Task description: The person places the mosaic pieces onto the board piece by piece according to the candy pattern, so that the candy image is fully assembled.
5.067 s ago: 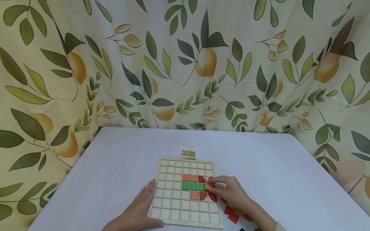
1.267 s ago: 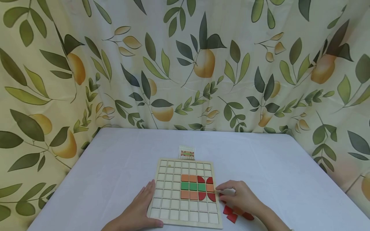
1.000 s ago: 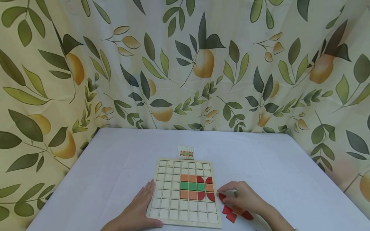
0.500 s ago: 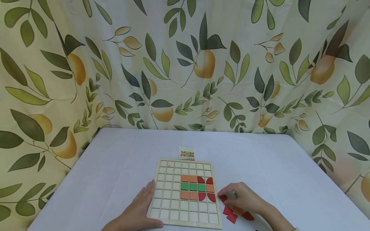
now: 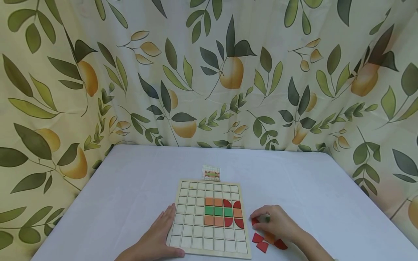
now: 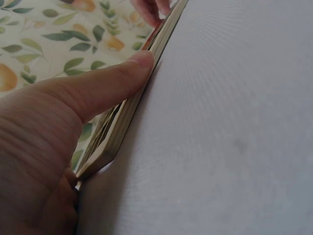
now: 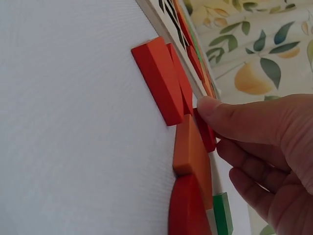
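A wooden grid board (image 5: 197, 230) lies on the table, with orange, green and red pieces set in its right part. Flat along its left edge rests my left hand (image 5: 153, 233), its thumb (image 6: 117, 81) on the near rim. My right hand (image 5: 275, 223), just right of the board, pinches a red curved-edged piece (image 5: 254, 221) between thumb and fingers. Close by lie two red pieces (image 5: 257, 237), an orange piece (image 5: 269, 237) and a red quarter-circle piece (image 5: 280, 244). A green piece (image 7: 223, 214) shows beneath the right hand, mostly hidden in the head view.
A small card (image 5: 211, 173) with a coloured grid pattern sits against the board's far edge. White cloth (image 5: 147, 174) covers the table. Behind it hangs a leaf-and-fruit patterned curtain (image 5: 209, 72).
An orange square that my right hand held is in the right-hand column, and another orange square fills the lower row. My right hand has shifted slightly right with the red piece.
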